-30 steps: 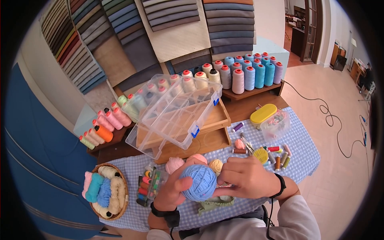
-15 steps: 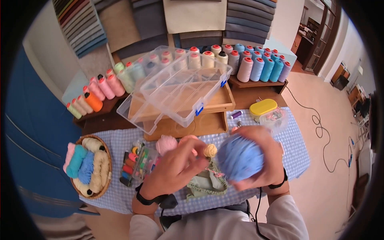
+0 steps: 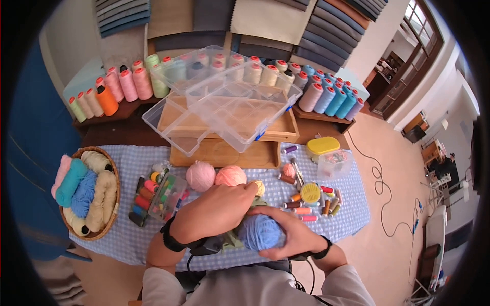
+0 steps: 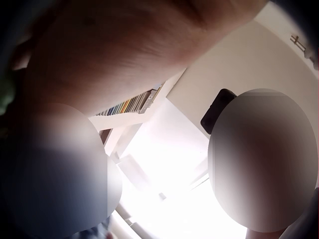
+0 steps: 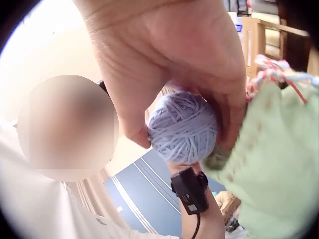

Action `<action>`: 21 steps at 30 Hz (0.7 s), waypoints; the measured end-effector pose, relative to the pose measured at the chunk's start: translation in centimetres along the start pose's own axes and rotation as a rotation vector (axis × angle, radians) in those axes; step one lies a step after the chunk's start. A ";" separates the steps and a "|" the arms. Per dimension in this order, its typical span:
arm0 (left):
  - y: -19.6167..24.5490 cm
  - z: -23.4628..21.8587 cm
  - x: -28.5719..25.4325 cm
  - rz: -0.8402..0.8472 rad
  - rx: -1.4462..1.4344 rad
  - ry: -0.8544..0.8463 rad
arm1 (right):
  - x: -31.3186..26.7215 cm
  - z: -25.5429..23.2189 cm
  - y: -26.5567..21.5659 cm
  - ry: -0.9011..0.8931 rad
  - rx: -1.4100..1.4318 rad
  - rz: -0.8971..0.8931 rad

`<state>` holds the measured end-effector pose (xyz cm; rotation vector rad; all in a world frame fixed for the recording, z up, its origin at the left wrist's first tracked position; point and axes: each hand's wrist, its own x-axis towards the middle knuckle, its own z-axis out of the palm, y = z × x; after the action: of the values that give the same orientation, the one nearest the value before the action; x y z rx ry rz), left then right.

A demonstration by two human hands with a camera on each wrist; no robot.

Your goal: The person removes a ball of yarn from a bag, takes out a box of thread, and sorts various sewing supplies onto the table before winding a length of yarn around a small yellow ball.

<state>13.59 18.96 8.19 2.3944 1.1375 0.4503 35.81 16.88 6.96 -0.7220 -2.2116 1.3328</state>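
Observation:
In the head view my right hand (image 3: 292, 230) grips a ball of blue yarn (image 3: 259, 232), thumb and fingers spread round its sides. The right wrist view shows the yarn ball (image 5: 183, 127) from below, right beside a light green cloth bag (image 5: 276, 142) with a pink and white braided cord (image 5: 266, 74) at its gathered edge. Bent over the bag, my left hand (image 3: 217, 206) has curled fingers at the raised cloth; its fingertips are partly hidden. The left wrist view holds mostly the underside of my left hand (image 4: 124, 55).
Pink (image 3: 200, 176) and peach yarn balls (image 3: 230, 176) lie beyond my hands. A basket of yarn (image 3: 118, 204) stands left, a box of small spools (image 3: 171, 196) nearer. Loose thread spools (image 3: 309, 219) lie right. Clear plastic cases (image 3: 224, 130) rest on a wooden tray behind.
The blue yarn ball passed from my left hand to my right, then came down left beside the green bag. My left hand moved onto the bag, which was lying low on the table.

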 end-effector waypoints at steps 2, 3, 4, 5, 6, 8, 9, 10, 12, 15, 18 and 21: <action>0.9 -0.5 -0.1 0.018 -0.033 0.021 | -0.4 1.2 1.7 0.068 0.020 0.010; 1.3 -0.8 -0.1 -0.045 -0.056 0.051 | -0.5 1.7 2.2 0.146 0.084 0.018; 1.6 -0.9 -0.2 -0.111 -0.082 0.082 | -0.7 2.2 2.3 0.222 0.149 0.024; 1.8 -1.1 -0.4 -0.070 -0.133 0.144 | -0.9 2.7 2.1 0.269 0.138 0.070; 2.2 -1.1 -0.4 -0.054 -0.131 0.143 | -0.8 3.0 2.1 0.281 0.128 0.069; 2.8 -1.0 -0.6 0.009 -0.144 0.177 | -0.6 3.6 2.1 0.192 0.215 0.218; 2.8 -0.4 -0.6 0.038 -0.139 0.197 | -0.4 3.7 0.7 0.248 0.254 0.260; 3.0 0.0 -0.8 0.043 -0.140 0.201 | -0.4 3.6 1.2 0.249 0.248 0.259; 4.1 0.2 -1.2 0.229 -0.047 0.060 | -0.6 3.4 2.7 0.159 -0.088 0.068; 5.1 1.5 -2.1 0.347 -0.018 0.085 | -1.9 4.0 4.6 0.092 -0.076 0.086; 6.0 2.1 -2.5 0.386 -0.096 0.067 | -2.2 4.3 5.1 0.072 -0.158 0.059; 6.3 1.9 -2.8 0.445 -0.189 0.097 | -2.0 6.3 4.6 0.050 -0.212 0.071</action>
<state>16.85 12.77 9.59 2.4694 0.5574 0.7863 34.33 13.28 -0.11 -0.9083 -2.3290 1.1096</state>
